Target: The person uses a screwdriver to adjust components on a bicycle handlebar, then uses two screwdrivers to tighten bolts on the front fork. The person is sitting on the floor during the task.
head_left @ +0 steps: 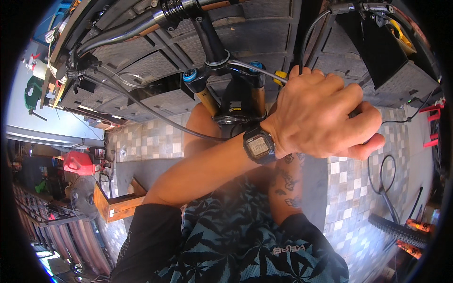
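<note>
My left hand (325, 113) is closed in a fist, back of the hand up, to the right of a bicycle fork (236, 85). A thin silver-shafted tool (259, 70) runs from under its fingers to the base of the fork's black upright tube (207, 40). The tool's handle is hidden in the fist, so its exact kind does not show. A black digital watch (259, 145) is on my left wrist. The fork has gold legs and blue caps (190, 75). My tattooed right forearm (285, 184) passes behind the left wrist; the right hand is hidden.
The handlebar (122, 33) and its cables cross above the fork. Black drawers (255, 40) stand behind. To the left are a wooden box (113, 207), a fan (85, 195) and a red jug (79, 162). A knobbly tyre (396, 231) lies at the right on the tiled floor (349, 184).
</note>
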`<control>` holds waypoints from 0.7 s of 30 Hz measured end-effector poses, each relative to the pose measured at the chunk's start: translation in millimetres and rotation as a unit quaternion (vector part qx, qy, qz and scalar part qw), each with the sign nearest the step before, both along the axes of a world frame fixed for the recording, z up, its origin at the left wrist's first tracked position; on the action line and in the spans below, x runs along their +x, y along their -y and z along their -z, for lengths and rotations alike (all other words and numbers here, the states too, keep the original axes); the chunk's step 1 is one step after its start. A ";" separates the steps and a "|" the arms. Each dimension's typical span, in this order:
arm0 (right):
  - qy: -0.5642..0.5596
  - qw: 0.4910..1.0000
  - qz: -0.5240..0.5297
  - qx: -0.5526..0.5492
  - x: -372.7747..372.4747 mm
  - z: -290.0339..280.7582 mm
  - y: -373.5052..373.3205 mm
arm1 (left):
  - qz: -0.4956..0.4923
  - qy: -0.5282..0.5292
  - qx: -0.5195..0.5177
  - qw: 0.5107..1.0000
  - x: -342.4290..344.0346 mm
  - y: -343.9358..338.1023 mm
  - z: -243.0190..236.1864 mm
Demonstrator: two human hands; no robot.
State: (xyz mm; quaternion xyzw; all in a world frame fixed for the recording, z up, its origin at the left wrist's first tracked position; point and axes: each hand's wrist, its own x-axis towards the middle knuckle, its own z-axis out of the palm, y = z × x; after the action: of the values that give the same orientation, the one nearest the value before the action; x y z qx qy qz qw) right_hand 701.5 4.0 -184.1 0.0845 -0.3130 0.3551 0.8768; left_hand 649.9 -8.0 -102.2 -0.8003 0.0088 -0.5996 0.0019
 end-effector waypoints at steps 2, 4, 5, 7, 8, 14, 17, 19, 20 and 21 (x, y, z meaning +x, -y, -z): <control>0.001 1.000 0.002 0.001 0.2 -0.3 -0.1 | -0.003 0.006 -0.001 1.000 -0.3 0.3 1.2; 0.001 1.000 0.002 0.000 0.4 -0.6 -0.3 | -0.006 0.008 0.001 1.000 -0.6 0.7 1.5; 0.002 1.000 0.002 -0.001 0.2 -0.8 0.1 | -0.007 0.007 0.001 1.000 -1.0 1.3 1.6; 0.004 1.000 0.003 -0.002 0.1 -1.4 0.3 | -0.006 0.010 -0.006 1.000 -2.0 2.4 2.0; 0.004 1.000 0.002 -0.002 0.0 -1.8 0.4 | -0.004 0.015 -0.013 1.000 -2.8 3.3 2.6; 0.003 1.000 0.001 -0.004 -0.6 -2.4 1.0 | 0.031 -0.017 -0.078 0.996 -10.9 8.4 6.5; 0.006 1.000 0.001 -0.007 -0.6 -2.3 0.9 | 0.049 -0.043 -0.104 0.992 -15.0 10.8 5.8; 0.007 1.000 0.001 -0.005 -0.9 -2.4 1.3 | 0.052 -0.059 -0.112 0.991 -16.7 11.8 4.3; 0.009 1.000 0.002 -0.006 -1.2 -2.3 1.4 | 0.051 -0.065 -0.112 0.990 -17.2 12.1 3.5; 0.010 1.000 0.003 -0.006 -1.2 -2.6 1.5 | 0.047 -0.071 -0.103 0.991 -17.6 12.2 2.6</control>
State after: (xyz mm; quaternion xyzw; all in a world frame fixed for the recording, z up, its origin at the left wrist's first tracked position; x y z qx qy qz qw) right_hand 700.3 2.5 -181.5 0.0752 -0.3195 0.3555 0.8752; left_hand 632.3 -20.2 -104.8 -0.8355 -0.0154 -0.5383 -0.1092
